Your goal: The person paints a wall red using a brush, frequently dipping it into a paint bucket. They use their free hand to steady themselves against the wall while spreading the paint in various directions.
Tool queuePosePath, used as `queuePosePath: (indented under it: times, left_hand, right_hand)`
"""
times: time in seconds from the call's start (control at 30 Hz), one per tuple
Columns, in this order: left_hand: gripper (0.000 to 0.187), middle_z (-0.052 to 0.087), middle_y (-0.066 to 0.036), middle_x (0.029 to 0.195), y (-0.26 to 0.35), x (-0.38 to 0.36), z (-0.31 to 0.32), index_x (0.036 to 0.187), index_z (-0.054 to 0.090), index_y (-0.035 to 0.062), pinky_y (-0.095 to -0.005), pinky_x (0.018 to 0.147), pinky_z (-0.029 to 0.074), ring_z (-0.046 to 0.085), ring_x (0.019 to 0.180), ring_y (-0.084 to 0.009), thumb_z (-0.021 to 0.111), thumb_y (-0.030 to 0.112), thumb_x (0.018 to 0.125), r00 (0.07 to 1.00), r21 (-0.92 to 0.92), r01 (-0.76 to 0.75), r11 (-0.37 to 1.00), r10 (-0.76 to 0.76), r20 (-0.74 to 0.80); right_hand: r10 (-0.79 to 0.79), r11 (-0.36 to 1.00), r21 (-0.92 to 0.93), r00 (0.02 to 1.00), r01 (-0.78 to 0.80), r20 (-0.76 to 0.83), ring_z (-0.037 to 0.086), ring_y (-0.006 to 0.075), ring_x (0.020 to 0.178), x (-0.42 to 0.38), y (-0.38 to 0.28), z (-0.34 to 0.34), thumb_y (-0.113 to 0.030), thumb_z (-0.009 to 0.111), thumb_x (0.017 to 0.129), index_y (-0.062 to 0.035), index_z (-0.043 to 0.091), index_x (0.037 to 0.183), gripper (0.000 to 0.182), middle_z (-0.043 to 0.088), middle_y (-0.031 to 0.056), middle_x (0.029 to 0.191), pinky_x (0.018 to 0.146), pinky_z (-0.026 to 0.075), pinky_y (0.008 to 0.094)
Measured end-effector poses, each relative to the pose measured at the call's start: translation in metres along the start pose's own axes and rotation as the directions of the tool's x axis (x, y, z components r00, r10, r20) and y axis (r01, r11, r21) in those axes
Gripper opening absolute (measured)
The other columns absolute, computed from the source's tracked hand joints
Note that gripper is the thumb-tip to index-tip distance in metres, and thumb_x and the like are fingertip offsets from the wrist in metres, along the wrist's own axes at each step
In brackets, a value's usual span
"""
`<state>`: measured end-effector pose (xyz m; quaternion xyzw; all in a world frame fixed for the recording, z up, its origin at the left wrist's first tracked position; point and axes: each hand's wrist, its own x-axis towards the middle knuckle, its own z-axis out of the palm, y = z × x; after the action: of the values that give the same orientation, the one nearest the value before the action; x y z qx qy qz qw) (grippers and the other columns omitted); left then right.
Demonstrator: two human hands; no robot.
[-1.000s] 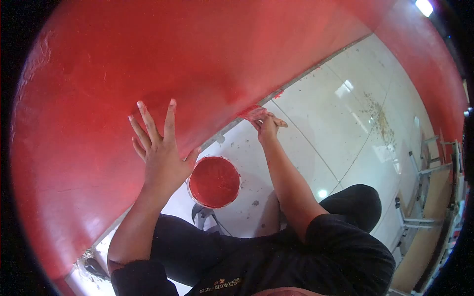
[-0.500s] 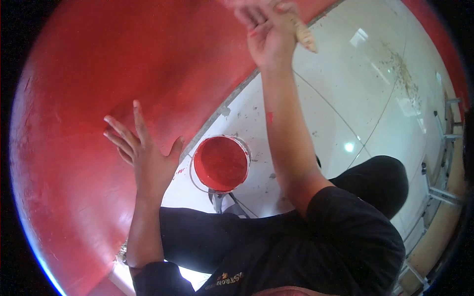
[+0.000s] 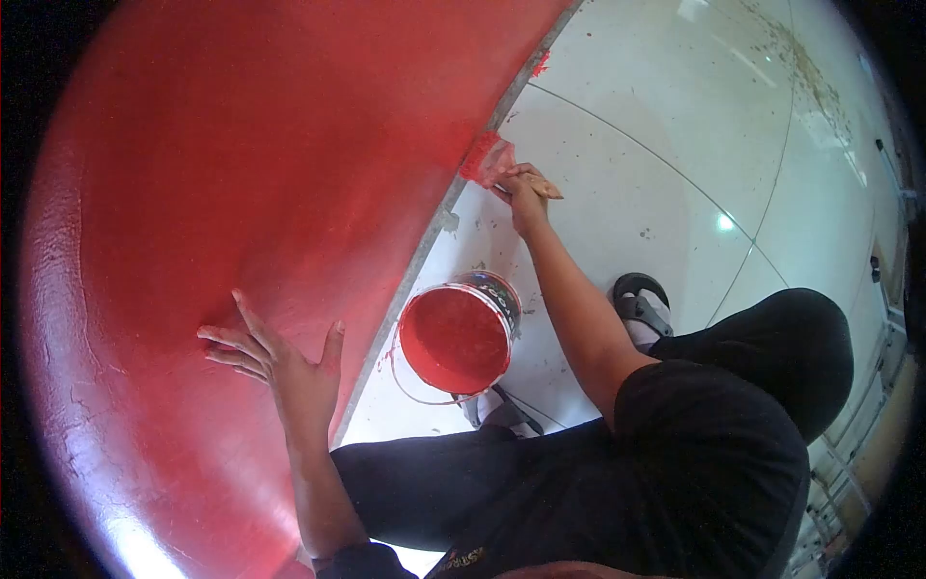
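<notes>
My right hand (image 3: 526,193) is closed round the wooden handle of a wide paintbrush (image 3: 490,162). The red bristles are at the lower edge of the red wall (image 3: 289,125), by the grey strip along the floor. My left hand (image 3: 280,352) has its fingers spread and holds nothing; it is over the red wall, and whether it touches the surface I cannot tell. Between my arms stands a bucket (image 3: 455,338) with red paint inside and a thin wire handle hanging at its side.
White tiled floor (image 3: 646,212) lies to the right, with red smears near the grey strip (image 3: 424,246). My sandalled feet (image 3: 641,309) are beside and below the bucket. Metal frames (image 3: 878,386) stand at the far right.
My right hand has come down from the top of the view with the brush, to the wall's lower edge. The bucket and my left hand appear lower and further right as the view shifted.
</notes>
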<state>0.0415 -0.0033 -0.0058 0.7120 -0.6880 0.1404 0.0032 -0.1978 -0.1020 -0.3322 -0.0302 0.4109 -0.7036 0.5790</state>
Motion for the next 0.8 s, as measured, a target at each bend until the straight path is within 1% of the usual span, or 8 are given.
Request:
queuePosePath:
  times: [0.2,0.27,0.33,0.43,0.53,0.63,0.7,0.8]
  left_hand:
    - [0.121,-0.035,-0.028,0.144,0.006,0.01,0.01,0.151,-0.004,0.0309,-0.0782,0.099,0.008,-0.025,0.129,-0.06,0.083,0.044,0.067,0.997,-0.04,0.08,0.996,-0.08,0.003]
    - [0.122,-0.037,-0.029,0.142,0.006,0.012,0.013,0.15,-0.005,0.0312,-0.0785,0.099,0.008,-0.026,0.128,-0.0606,0.083,0.043,0.067,0.996,-0.036,0.09,0.995,-0.089,0.02]
    - [0.122,-0.039,-0.031,0.14,0.007,0.014,0.016,0.15,-0.006,0.0311,-0.0785,0.098,0.009,-0.027,0.127,-0.0611,0.083,0.043,0.067,0.993,0.031,0.113,0.993,-0.114,0.02]
    - [0.121,-0.039,-0.031,0.14,0.005,0.014,0.018,0.15,-0.006,0.0309,-0.0786,0.098,0.009,-0.027,0.127,-0.0614,0.082,0.043,0.068,0.995,0.033,0.103,0.994,-0.103,0.016]
    - [0.118,-0.038,-0.036,0.138,0.007,0.015,0.012,0.151,-0.006,0.0251,-0.0783,0.098,0.004,-0.03,0.122,-0.0651,0.079,0.043,0.071,0.993,0.011,0.105,0.994,-0.106,0.058]
    - [0.119,-0.037,-0.036,0.138,0.003,0.013,0.014,0.151,-0.006,0.0251,-0.078,0.098,0.003,-0.029,0.122,-0.0652,0.079,0.045,0.07,0.998,0.03,0.059,0.998,-0.06,0.029]
    - [0.12,-0.038,-0.033,0.14,0.003,0.012,0.013,0.151,-0.006,0.028,-0.078,0.099,0.004,-0.028,0.125,-0.0633,0.08,0.046,0.069,0.997,0.021,0.077,0.997,-0.077,0.029]
    - [0.121,-0.038,-0.029,0.142,0.003,0.011,0.011,0.15,-0.005,0.0311,-0.0781,0.099,0.004,-0.027,0.127,-0.0609,0.081,0.048,0.067,0.997,0.011,0.071,0.997,-0.071,0.028]
  right_hand:
    - [0.039,0.991,0.121,0.995,-0.05,0.093,0.064,0.0215,0.09,-0.019,-0.002,0.048,0.0,0.058,0.082,-0.0114,0.047,0.088,0.017,0.062,0.0077,0.094,0.084,0.054,0.0386]
    - [-0.097,0.987,0.143,0.973,0.068,0.208,0.065,0.0229,0.093,-0.033,-0.036,0.081,-0.003,0.06,0.083,-0.0107,0.047,0.088,0.016,0.064,0.0085,0.093,0.084,0.055,0.0403]
    - [-0.304,0.919,0.347,0.899,0.189,0.316,0.066,0.0242,0.091,-0.033,-0.072,0.107,0.0,0.058,0.084,-0.0102,0.048,0.088,0.015,0.063,0.0091,0.091,0.083,0.056,0.0439]
    - [-0.413,0.841,0.497,0.847,0.214,0.334,0.067,0.0263,0.086,-0.046,-0.142,0.151,0.005,0.06,0.08,-0.0071,0.05,0.082,0.016,0.06,0.0091,0.092,0.08,0.058,0.0459]
    - [-0.465,0.801,0.587,0.736,0.115,0.491,0.065,0.0298,0.093,-0.045,-0.159,0.158,0.009,0.06,0.079,-0.0084,0.05,0.08,0.02,0.059,0.0092,0.094,0.082,0.058,0.0498]
    - [-0.295,0.882,0.466,0.855,0.072,0.426,0.064,0.0288,0.096,-0.029,-0.105,0.137,0.007,0.06,0.079,-0.0096,0.051,0.08,0.02,0.059,0.0083,0.096,0.083,0.057,0.0504]
    - [-0.166,0.85,0.522,0.907,-0.068,0.388,0.064,0.0268,0.096,-0.012,-0.054,0.097,0.005,0.061,0.08,-0.0101,0.051,0.08,0.018,0.06,0.0076,0.098,0.083,0.057,0.0482]
    - [-0.056,0.982,0.186,0.981,0.02,0.188,0.064,0.023,0.09,0.0,-0.019,0.037,0.002,0.061,0.082,-0.0108,0.05,0.082,0.016,0.06,0.006,0.095,0.083,0.055,0.0419]
